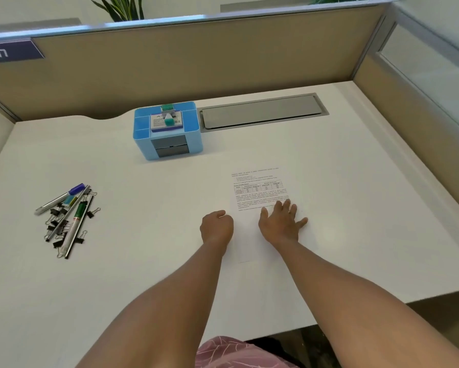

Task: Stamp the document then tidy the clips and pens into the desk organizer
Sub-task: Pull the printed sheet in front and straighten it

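Steadying the document before stamping.
Right hand [280, 224] is pressing flat, fingers spread, on the thin, slide-prone printed sheet [260, 189] at frame centre; left hand [217, 227] is resting fisted, empty, beside its edge.

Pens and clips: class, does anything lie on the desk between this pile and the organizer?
Nothing visible. The pens and clips lie left, the organizer farther back, with bare desk between. The document and both hands lie off to the right.
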`<action>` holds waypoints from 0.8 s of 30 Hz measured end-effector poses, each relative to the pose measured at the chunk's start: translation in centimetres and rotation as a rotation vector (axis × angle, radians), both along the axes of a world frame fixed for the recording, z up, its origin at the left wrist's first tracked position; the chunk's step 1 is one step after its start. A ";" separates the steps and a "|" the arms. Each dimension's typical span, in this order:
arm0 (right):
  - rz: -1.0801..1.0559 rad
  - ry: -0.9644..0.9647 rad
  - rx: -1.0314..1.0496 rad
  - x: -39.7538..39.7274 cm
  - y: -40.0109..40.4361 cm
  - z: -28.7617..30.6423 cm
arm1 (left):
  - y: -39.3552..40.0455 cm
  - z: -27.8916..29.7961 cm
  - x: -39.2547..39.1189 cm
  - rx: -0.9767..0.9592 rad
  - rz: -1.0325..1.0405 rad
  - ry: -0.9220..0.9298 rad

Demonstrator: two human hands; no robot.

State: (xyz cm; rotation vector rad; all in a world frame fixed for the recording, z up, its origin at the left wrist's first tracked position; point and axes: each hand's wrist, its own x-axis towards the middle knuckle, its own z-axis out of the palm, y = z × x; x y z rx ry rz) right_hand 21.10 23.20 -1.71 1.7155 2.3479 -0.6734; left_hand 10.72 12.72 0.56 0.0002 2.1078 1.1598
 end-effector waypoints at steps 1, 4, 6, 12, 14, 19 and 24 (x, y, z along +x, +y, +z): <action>0.004 -0.001 -0.003 0.0 0.0 0.0 | 0.0 0.0 0.1 0.005 0.011 -0.024; 0.010 -0.005 -0.009 0.1 -0.2 0.2 | 0.2 0.2 0.4 -0.005 0.016 -0.097; 0.014 -0.005 -0.009 0.2 -0.3 0.2 | 0.4 0.5 0.3 0.001 0.072 -0.190; 0.034 0.006 -0.017 0.5 -1.2 0.4 | 1.2 0.7 1.2 -0.018 0.056 -0.289; 0.048 0.015 -0.012 0.7 -1.6 0.5 | 1.4 0.6 1.6 -0.140 -0.013 -0.176; 0.074 0.024 0.007 0.9 -2.2 0.5 | 1.6 0.7 2.4 -0.319 0.029 0.037; 0.050 0.120 -0.020 0.8 -2.7 0.3 | 1.9 1.0 3.0 -0.272 0.071 0.019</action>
